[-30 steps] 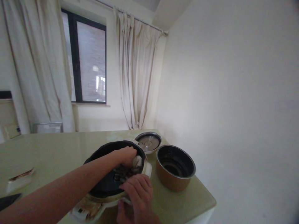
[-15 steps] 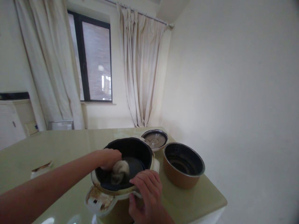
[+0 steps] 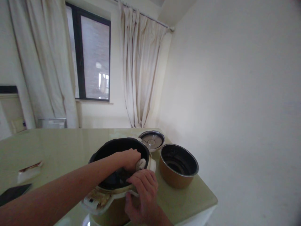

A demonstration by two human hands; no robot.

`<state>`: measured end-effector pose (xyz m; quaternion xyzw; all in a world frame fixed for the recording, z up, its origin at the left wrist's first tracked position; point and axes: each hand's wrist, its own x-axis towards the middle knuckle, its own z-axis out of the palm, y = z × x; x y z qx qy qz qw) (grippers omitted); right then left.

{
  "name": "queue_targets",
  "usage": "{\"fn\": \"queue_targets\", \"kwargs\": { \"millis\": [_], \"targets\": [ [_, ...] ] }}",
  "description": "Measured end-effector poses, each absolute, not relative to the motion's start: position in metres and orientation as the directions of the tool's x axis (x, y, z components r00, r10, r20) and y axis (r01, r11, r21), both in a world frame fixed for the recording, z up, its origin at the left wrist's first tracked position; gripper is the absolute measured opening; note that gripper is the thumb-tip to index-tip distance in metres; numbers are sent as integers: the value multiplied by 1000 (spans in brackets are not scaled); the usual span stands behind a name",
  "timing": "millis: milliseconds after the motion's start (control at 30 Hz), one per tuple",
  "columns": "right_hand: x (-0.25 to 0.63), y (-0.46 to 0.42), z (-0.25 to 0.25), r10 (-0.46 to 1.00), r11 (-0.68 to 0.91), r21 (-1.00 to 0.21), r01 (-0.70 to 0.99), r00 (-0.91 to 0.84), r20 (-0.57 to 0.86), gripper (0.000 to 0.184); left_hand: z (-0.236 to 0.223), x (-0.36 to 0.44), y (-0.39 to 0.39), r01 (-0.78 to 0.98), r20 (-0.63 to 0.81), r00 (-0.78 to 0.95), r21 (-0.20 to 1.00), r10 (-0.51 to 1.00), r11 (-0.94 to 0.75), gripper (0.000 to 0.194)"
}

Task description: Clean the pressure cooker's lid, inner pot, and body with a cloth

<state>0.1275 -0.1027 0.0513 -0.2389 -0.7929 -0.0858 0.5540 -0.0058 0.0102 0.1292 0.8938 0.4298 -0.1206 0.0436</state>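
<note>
The left hand [image 3: 132, 159] reaches down inside a large round cooker [image 3: 113, 212], its forearm crossing over the near left part of the rim. Its grip is closed on a pale, bunched cloth [image 3: 141, 164], which shows beyond the knuckles against the right side of the dark interior; most of the fingers are hidden, so how they wrap around the cloth cannot be told. The right hand [image 3: 144, 190] is at the near right edge of the cooker, its grip narrow on the rim, with the fingers over the top and the thumb lower down on the outside.

The cooker stands upright on a pale green desk [image 3: 190, 201]. Its pale rim has a jutting front part [image 3: 97, 200] marked with brown stains. Just to the right stands a brown pot [image 3: 176, 180] with a dark inside and a shiny edge. Behind the cooker, near the far corner, lies a round lid [image 3: 152, 142] with a metallic face turned up. On the left side of the desk are a white piece [image 3: 30, 174] with a brown edge and a dark flat object [image 3: 15, 194], partly covered by the forearm.
</note>
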Motion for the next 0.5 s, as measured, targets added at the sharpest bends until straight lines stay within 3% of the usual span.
{"fn": "queue_targets", "kwargs": {
  "millis": [133,200,333,500],
  "targets": [
    [128,-102,51,286,871,-129,474,-276,918,30,130,-48,-17,780,-455,590,109,667,-616,23],
    [128,-103,50,285,873,-128,471,-278,917,30,132,-72,-20,827,-507,508,61,696,-559,28],
    [128,-103,50,283,878,-131,461,-278,918,29,136,-89,-4,844,-378,398,-206,836,-495,47],
    [126,-104,51,297,872,-145,467,-269,916,29,131,-43,34,826,-228,497,-172,837,-537,36]
  ]
}}
